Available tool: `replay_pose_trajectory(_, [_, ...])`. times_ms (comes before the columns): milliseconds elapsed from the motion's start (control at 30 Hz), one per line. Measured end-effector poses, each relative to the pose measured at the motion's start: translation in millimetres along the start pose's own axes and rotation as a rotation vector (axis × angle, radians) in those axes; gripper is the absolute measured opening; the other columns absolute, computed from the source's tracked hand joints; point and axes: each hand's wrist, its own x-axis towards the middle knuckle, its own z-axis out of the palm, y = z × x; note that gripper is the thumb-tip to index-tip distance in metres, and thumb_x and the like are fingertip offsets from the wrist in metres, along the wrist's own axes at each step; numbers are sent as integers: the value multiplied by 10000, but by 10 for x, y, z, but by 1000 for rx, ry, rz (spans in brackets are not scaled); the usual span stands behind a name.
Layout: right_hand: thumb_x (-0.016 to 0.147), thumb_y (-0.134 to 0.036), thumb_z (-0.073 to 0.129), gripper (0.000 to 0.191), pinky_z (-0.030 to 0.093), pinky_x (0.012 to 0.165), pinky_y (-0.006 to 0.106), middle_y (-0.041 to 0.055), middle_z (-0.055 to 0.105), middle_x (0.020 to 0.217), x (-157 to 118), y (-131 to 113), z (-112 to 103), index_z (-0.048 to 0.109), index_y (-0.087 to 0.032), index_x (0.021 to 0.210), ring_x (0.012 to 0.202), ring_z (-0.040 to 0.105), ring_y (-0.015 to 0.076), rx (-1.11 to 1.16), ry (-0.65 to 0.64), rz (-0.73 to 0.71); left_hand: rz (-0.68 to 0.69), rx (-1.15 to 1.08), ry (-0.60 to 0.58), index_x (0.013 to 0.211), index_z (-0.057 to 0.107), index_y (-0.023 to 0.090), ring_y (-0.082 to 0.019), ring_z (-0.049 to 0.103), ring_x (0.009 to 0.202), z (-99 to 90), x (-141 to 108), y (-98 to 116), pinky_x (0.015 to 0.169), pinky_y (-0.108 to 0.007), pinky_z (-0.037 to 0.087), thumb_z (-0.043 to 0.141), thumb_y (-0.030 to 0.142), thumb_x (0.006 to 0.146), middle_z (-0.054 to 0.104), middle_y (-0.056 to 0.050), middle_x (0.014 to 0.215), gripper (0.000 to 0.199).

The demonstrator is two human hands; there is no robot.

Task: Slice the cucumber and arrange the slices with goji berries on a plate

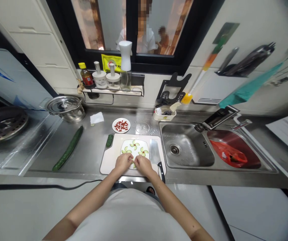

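Note:
A white plate point(139, 145) lies on a light cutting board point(113, 154), with cucumber slices point(134, 144) laid on it in pinwheel shapes with small red centres. Over its near side, the curled fingers of my left hand point(123, 162) and my right hand point(144, 164) meet, pinched at pale green cucumber slices. My knuckles partly hide those slices. To the right, a kitchen knife point(155, 151) lies flat on the board, its black handle close to my right wrist. A cucumber piece point(110, 140) rests at the board's far left corner. Behind the board, a small plate point(121, 131) holds chopped red bits.
A whole cucumber point(68, 149) lies on the steel counter at left, near a lidded pot point(67, 107) and a white tissue point(97, 118). The double sink point(187, 145) is on the right, with a red bag point(230, 154) inside. A seasoning rack point(113, 91) hangs below the window.

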Motion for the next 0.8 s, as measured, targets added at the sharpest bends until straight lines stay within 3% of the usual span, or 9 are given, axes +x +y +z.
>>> replay_pose_trajectory(367, [857,-287,507,132,266,617,233,36,655,912,43,-19,-21,604,-199,878,817,553,141,-7,-26,96,-18,74,-28,889,648,230,-164,589,892,11,8,24,790,-259,358,601,242,789,678,-5,874,111])
replay_pose_trajectory(800, [853,-284,506,128,261,606,227,34,655,862,26,33,-164,592,-195,887,790,560,139,58,8,105,-22,48,-50,903,651,233,-162,586,917,-10,4,46,809,-259,353,562,245,798,680,-6,901,138])
